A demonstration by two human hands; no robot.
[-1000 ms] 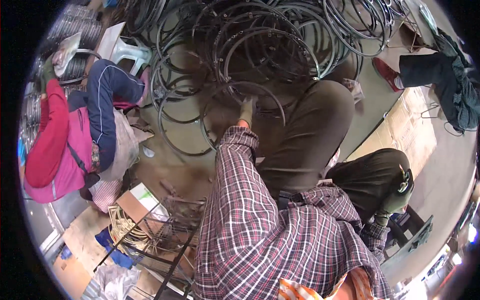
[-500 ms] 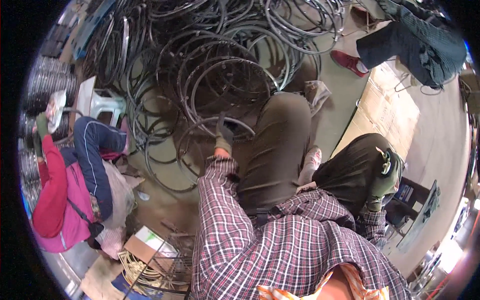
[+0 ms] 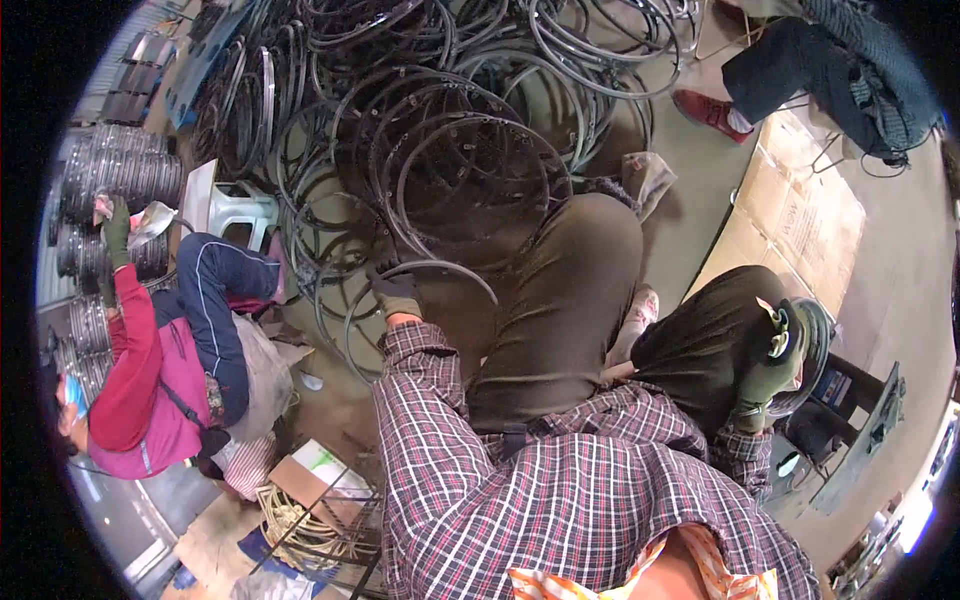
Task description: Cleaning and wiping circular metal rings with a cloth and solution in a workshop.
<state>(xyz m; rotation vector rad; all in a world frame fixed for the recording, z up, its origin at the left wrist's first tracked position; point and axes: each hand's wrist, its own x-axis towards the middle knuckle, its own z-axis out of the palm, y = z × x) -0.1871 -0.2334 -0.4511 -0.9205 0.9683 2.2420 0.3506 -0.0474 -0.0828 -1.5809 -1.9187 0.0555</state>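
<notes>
My left hand [image 3: 398, 293], in a dark glove, is closed on a thin dark hoop [image 3: 455, 268] beside my left knee. The hoop's curve reaches right toward my thigh, and other rings of the heap lie close around it. My right hand [image 3: 768, 378], in a green glove, rests by my right knee with its fingers curled. Something small and pale with red and metallic bits [image 3: 777, 335] shows at those fingers; its kind is unclear. Just beyond that hand, the edge of dark rings [image 3: 822, 335] shows, partly hidden by it.
A large tangle of dark rings [image 3: 460, 120] spreads ahead. At left, a person in pink and red [image 3: 150, 400] sits near tall ring stacks [image 3: 120, 175] and a pale stool [image 3: 243, 210]. Flattened cardboard [image 3: 790, 205] and another person's dark trousers [image 3: 780, 70] are at right. A wire basket [image 3: 355, 530] stands near left.
My left hand has moved left and slightly down, and a hoop now arcs from it. More of the dark rings show behind my right hand. The seated person's arm has shifted.
</notes>
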